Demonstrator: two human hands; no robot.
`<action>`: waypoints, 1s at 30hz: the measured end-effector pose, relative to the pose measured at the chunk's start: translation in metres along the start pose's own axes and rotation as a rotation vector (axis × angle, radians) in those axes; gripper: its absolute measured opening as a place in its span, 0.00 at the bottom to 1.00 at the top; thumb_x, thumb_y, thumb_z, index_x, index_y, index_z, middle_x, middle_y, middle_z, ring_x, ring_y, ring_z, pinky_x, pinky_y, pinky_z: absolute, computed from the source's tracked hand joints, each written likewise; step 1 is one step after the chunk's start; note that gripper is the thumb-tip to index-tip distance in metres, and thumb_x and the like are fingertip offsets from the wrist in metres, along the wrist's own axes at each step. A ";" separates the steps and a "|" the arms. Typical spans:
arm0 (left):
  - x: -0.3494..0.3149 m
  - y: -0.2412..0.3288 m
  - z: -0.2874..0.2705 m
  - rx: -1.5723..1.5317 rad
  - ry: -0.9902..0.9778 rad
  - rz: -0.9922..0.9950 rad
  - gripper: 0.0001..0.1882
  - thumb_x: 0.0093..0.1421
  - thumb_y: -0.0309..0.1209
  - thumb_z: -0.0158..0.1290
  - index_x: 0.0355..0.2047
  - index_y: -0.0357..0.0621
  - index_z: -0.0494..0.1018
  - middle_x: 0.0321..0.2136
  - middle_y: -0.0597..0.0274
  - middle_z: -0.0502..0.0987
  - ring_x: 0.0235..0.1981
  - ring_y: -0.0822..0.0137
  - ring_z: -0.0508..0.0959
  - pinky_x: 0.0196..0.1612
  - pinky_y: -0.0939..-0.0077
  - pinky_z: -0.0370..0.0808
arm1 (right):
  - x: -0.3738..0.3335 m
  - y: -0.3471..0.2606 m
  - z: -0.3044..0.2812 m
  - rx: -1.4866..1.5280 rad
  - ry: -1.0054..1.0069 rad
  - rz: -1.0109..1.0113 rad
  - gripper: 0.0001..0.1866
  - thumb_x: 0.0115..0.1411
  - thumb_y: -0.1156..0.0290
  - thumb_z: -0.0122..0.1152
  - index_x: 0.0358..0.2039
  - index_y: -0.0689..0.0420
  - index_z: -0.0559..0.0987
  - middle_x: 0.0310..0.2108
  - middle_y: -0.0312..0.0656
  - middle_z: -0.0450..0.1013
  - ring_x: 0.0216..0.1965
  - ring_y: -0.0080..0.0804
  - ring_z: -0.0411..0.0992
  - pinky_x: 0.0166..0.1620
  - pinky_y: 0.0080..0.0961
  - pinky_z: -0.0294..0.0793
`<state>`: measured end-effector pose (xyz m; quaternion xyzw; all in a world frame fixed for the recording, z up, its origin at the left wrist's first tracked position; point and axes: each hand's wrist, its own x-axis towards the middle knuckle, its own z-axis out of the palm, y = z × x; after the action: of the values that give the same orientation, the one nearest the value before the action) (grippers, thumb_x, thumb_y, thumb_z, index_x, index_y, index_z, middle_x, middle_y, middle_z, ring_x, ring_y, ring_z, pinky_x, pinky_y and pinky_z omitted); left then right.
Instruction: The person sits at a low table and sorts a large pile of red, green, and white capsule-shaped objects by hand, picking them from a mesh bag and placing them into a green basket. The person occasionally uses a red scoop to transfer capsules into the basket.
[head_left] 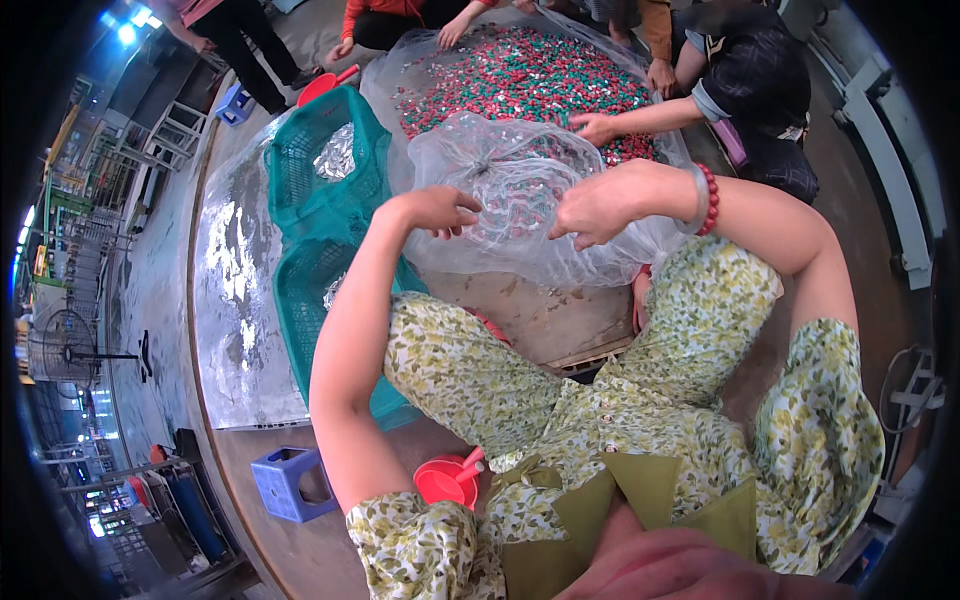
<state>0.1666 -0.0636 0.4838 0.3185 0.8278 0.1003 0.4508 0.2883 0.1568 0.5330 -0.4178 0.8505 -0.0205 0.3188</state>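
Note:
My left hand (440, 211) hovers over the near part of a clear plastic sheet (470, 258), its fingers loosely bent and apart, with nothing seen in them. To its right, my right hand (612, 203) has its fingers curled and pointing down at the sheet. Whether it pinches some of the plastic I cannot make out. Under the crumpled film between my hands, small coloured pieces show through. Beyond lies a wide spread of small red, green and white pieces (530, 80). A co-worker's hand (597, 128) touches the near right of that spread.
Two teal plastic baskets (285, 300) stand at my left, with shiny silver material (335, 152) inside. Red dippers (447, 483) lie by my left side and beyond the baskets. A blue stool (293, 484) is at lower left. Several people crouch around the far edge.

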 end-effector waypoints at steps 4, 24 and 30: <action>0.027 -0.054 -0.010 0.108 0.077 -0.181 0.21 0.61 0.38 0.46 0.55 0.49 0.66 0.32 0.60 0.77 0.28 0.69 0.76 0.30 0.72 0.75 | 0.002 -0.002 0.022 -0.032 -0.025 -0.013 0.16 0.54 0.70 0.51 0.43 0.62 0.73 0.32 0.54 0.74 0.37 0.50 0.73 0.39 0.43 0.71; -0.060 -0.032 0.109 0.292 0.180 -0.027 0.17 0.58 0.39 0.49 0.44 0.45 0.71 0.36 0.52 0.77 0.39 0.55 0.76 0.41 0.63 0.72 | 0.055 -0.119 -0.112 -0.066 0.812 -0.527 0.32 0.55 0.55 0.55 0.55 0.62 0.63 0.38 0.46 0.70 0.42 0.37 0.68 0.45 0.32 0.66; -0.111 -0.028 0.109 0.219 0.134 0.003 0.17 0.58 0.39 0.49 0.45 0.45 0.71 0.36 0.52 0.77 0.39 0.55 0.76 0.42 0.64 0.72 | 0.136 -0.133 -0.109 0.053 0.843 -0.676 0.41 0.55 0.41 0.49 0.58 0.63 0.60 0.38 0.48 0.71 0.41 0.42 0.68 0.41 0.37 0.67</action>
<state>0.2856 -0.1671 0.4842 0.3595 0.8616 0.0310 0.3570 0.2589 -0.0535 0.5883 -0.6155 0.7221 -0.3092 -0.0642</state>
